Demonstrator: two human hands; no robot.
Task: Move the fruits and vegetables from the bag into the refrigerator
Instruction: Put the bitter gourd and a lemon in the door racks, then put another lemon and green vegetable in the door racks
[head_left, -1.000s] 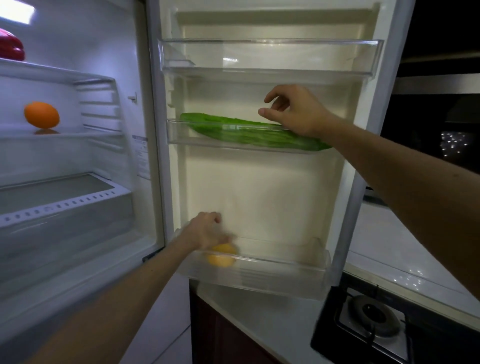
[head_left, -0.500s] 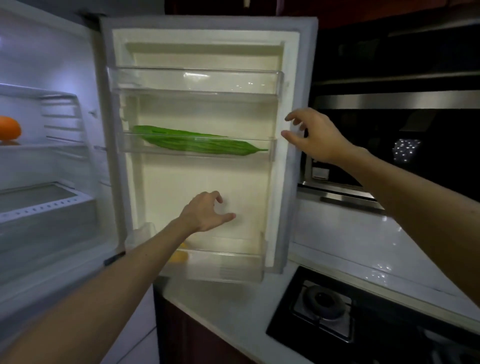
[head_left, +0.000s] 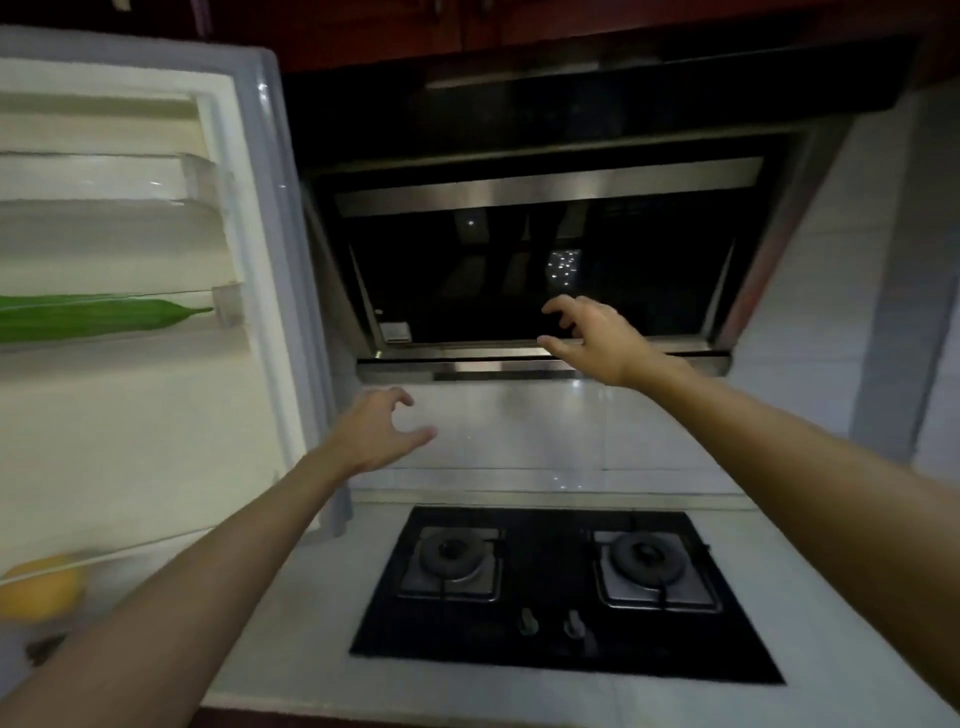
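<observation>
Now we are holding our left hand (head_left: 376, 434) and right hand (head_left: 597, 332) over the stove (head_left: 561, 597), fingers spread and gripping nothing; the green vegetable (head_left: 88, 317) and yellow fruit (head_left: 39, 587) are lying in refrigerator door (head_left: 249, 260) shelves.

No legible text — none anywhere.

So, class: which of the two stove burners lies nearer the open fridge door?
The left burner: it sits on the fridge door's side of the stove, while the right burner lies farther along the counter.
</observation>
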